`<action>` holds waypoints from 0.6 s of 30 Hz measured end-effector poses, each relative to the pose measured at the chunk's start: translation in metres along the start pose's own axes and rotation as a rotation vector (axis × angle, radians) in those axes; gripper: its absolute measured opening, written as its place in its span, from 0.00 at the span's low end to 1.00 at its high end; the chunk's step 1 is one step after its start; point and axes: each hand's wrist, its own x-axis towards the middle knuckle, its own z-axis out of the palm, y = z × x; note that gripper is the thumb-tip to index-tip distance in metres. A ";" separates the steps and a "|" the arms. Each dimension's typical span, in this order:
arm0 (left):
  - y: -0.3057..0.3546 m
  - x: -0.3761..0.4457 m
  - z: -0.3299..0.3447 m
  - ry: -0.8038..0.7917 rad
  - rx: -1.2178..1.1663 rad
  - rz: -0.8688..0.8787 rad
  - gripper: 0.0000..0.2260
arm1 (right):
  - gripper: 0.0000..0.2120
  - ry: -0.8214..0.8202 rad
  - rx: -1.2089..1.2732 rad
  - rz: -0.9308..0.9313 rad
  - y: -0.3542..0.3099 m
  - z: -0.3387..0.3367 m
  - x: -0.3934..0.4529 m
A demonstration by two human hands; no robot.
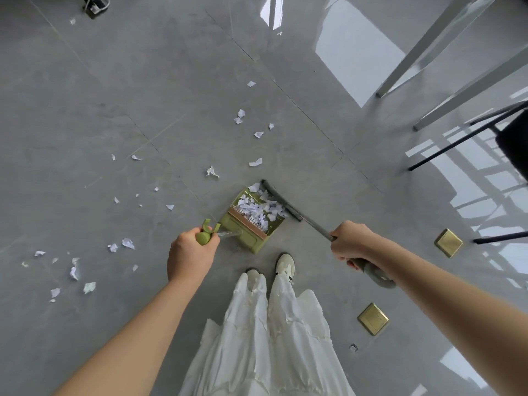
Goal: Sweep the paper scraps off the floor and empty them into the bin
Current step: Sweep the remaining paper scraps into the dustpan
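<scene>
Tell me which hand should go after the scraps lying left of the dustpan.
Right: the right hand grips the broom, the only sweeping tool. The left hand holds the dustpan handle.

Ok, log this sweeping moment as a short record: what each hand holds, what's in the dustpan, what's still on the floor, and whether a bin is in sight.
left hand: grips the green dustpan handle
right hand: grips the broom handle
dustpan: on the floor, holding a pile of paper scraps
broom head: against the dustpan's open edge
loose scraps: scattered ahead and to the left
floor: grey tiles
brass floor plates: two, on the right
bin: none clearly in view
</scene>
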 end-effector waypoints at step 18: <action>-0.025 0.000 -0.011 -0.027 0.048 0.027 0.18 | 0.05 0.028 0.377 0.116 0.000 0.027 -0.001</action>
